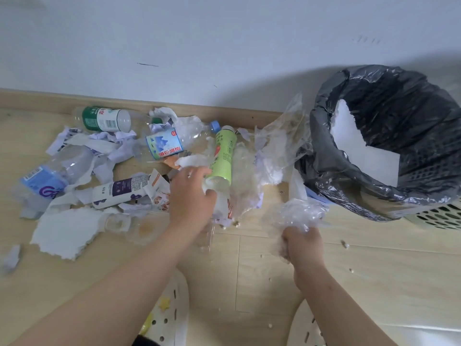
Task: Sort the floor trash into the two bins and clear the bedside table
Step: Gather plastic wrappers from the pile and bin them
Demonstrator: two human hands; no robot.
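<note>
Our left hand [192, 193] grips the green bottle [223, 156] at its near end, probably light and stiff; our right hand [300, 245] clutches plastic film [299, 213], seemingly flimsy and slippery.

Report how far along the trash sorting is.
Done: one white foam piece lies in the black-lined bin. In hand: the right hand holds crumpled clear plastic; the left hand grips the green bottle. Left: the purple-labelled bottle, other bottles and torn paper lie on the floor. A second bin and the bedside table are out of view.
</note>
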